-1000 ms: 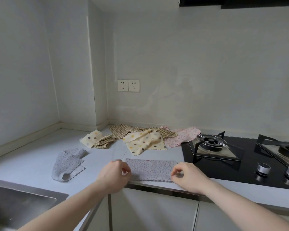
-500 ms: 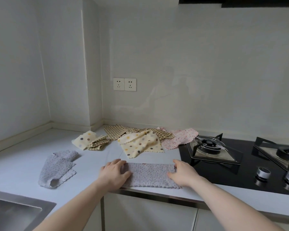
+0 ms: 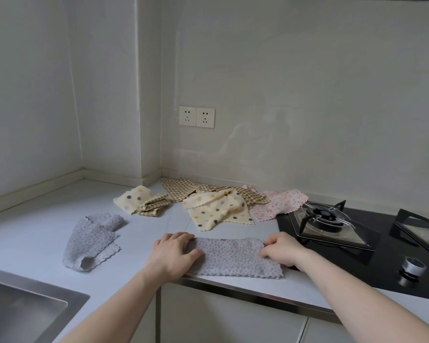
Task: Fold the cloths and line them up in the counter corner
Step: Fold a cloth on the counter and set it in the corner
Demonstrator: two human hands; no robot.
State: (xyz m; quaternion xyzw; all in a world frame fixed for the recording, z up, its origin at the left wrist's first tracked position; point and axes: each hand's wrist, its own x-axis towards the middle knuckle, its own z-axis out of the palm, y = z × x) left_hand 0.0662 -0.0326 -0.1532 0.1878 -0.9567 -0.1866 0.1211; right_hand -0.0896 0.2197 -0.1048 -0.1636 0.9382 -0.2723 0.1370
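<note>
The folded grey cloth [image 3: 235,256] lies lengthwise along the counter edge [image 3: 258,293], left of the stove [image 3: 332,226]; left hand [image 3: 174,253] presses flat, right hand [image 3: 282,248] pinches its end.

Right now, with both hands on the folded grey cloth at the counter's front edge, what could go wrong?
1. The grey folded cloth lies at the counter edge; a pull toward the body might drop it.
2. The right hand works near the gas hob; the cloth's end could slide onto it.
3. The left hand lies flat, so layers may shift unevenly.
</note>
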